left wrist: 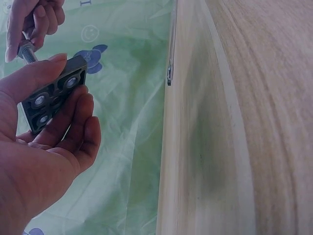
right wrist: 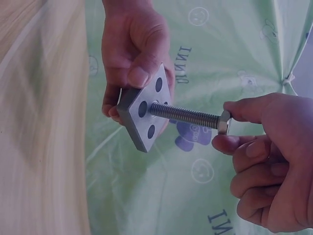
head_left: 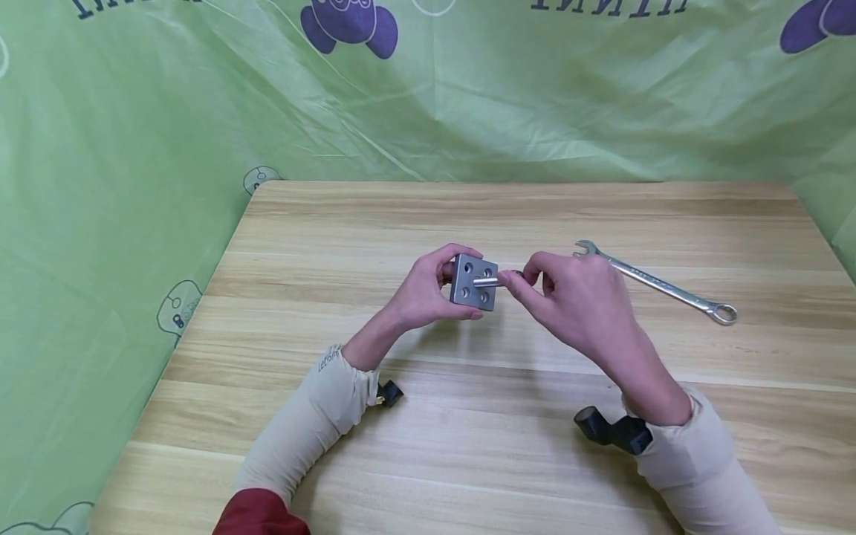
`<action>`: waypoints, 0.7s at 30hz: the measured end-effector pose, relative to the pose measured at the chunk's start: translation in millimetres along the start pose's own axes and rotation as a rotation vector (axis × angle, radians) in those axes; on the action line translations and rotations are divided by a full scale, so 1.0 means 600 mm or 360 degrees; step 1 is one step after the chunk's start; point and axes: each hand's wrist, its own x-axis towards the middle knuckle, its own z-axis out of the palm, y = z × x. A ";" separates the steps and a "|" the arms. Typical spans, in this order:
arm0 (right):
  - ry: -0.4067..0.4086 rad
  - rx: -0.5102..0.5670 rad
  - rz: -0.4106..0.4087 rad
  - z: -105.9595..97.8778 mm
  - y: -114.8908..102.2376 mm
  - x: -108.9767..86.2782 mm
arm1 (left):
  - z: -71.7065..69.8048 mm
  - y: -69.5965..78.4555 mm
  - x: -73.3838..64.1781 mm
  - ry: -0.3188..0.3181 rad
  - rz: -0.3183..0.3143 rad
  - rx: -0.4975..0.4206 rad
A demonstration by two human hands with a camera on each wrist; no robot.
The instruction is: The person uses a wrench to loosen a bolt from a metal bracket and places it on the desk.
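A small square grey metal plate [head_left: 473, 297] with several holes is gripped at its edges by my left hand [head_left: 428, 288], thumb on one side and fingers on the other. My right hand [head_left: 583, 301] pinches the hex head of a threaded bolt [right wrist: 188, 116] between thumb and forefinger. The bolt's far end is at the middle of the plate [right wrist: 142, 122], and most of its thread stands out from the face. In the left wrist view the plate's other face [left wrist: 56, 95] shows recessed round holes. Both hands are raised over the table.
A combination wrench [head_left: 662, 286] lies slantwise on the wooden table [head_left: 481, 446], just beyond and right of my right hand. Black wrist cameras [head_left: 611, 431] stick out from the beige sleeves. A green printed sheet [head_left: 468, 111] hangs behind and to the left.
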 end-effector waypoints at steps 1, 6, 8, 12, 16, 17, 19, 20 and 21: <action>0.0005 0.0003 -0.0006 0.000 0.000 0.000 | 0.000 0.000 0.000 -0.0001 0.0005 -0.0001; -0.0016 0.0068 -0.0026 -0.005 0.002 -0.001 | -0.001 -0.002 0.000 -0.0006 0.0025 0.0003; -0.0032 0.0104 -0.0044 -0.007 0.002 -0.001 | -0.001 -0.002 0.000 -0.0007 0.0025 0.0006; -0.0051 0.0152 -0.0089 -0.009 0.003 -0.001 | 0.000 -0.003 0.000 -0.0006 0.0021 -0.0001; -0.0095 0.0178 -0.0081 -0.010 0.002 -0.001 | 0.000 -0.003 0.000 -0.0013 0.0018 -0.0009; -0.0118 0.0191 -0.0064 -0.010 0.001 0.000 | 0.000 -0.003 0.000 -0.0014 0.0019 -0.0011; -0.0176 0.0221 -0.0018 -0.012 -0.001 0.000 | 0.001 -0.003 0.001 -0.0013 0.0021 -0.0011; -0.0203 0.0235 0.0004 -0.012 -0.002 0.001 | 0.001 -0.003 0.001 -0.0011 0.0022 -0.0012; -0.0228 0.0251 0.0025 -0.013 -0.003 0.001 | 0.001 -0.003 0.001 -0.0010 0.0024 -0.0011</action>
